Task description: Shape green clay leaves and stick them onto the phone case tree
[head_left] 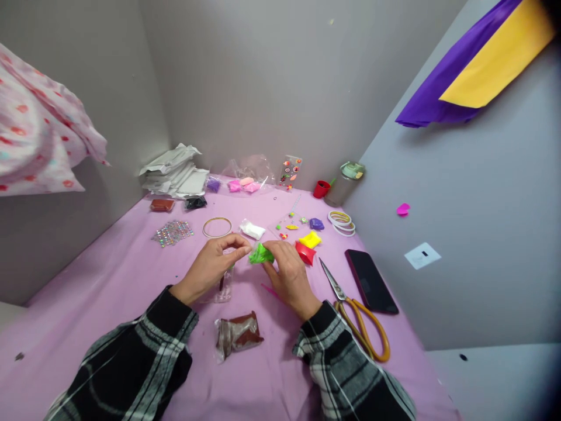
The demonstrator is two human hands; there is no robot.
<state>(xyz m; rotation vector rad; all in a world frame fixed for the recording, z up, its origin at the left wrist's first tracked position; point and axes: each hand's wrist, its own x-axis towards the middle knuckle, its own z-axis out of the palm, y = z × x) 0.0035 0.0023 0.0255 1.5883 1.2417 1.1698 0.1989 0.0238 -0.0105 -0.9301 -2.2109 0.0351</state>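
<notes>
A small green packet (262,254) in clear wrap is held above the middle of the pink cloth. My right hand (290,275) grips its right side between thumb and fingers. At its left edge, my left hand (213,263) pinches thumb and forefinger together, seemingly on the clear wrap. Below the hands lies a brown packet (239,334), partly in clear plastic. Red (305,253) and yellow (311,240) packets sit just right of the right hand, and a white packet (252,228) lies behind the green one. Under my left hand is a clear wrapper (224,290).
Orange-handled scissors (350,304) and a black phone (371,282) lie at the right. Rhinestones (173,233) and a bangle (217,227) are at the left. Stacked white packets (175,172), a red cup (321,189) and a bottle (345,185) stand along the back.
</notes>
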